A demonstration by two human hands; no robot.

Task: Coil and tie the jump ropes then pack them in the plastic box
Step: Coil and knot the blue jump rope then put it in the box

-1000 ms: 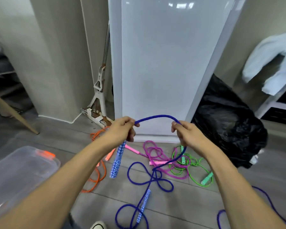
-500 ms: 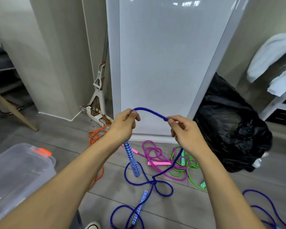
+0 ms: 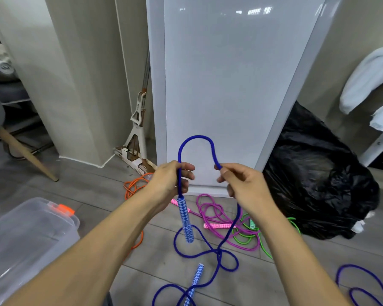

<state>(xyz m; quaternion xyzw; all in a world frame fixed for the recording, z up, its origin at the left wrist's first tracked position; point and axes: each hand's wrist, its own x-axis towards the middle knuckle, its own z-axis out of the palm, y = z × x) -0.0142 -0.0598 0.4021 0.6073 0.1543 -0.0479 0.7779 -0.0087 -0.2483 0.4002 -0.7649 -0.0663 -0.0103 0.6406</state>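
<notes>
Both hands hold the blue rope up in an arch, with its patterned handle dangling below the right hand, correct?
Not quite. In the head view the patterned handle dangles below the left hand, not the right hand. Both hands do hold the blue rope up in an arch.

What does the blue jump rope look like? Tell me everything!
The blue jump rope is a thick, dark blue cord that looks woven, with two grips patterned in blue and white diamonds. The left hand grips the cord just above one handle, which hangs down. The right hand pinches it further along, so the cord arches up between the hands. The rest drops to the floor in loose, crossing loops, where the other handle lies.
</notes>
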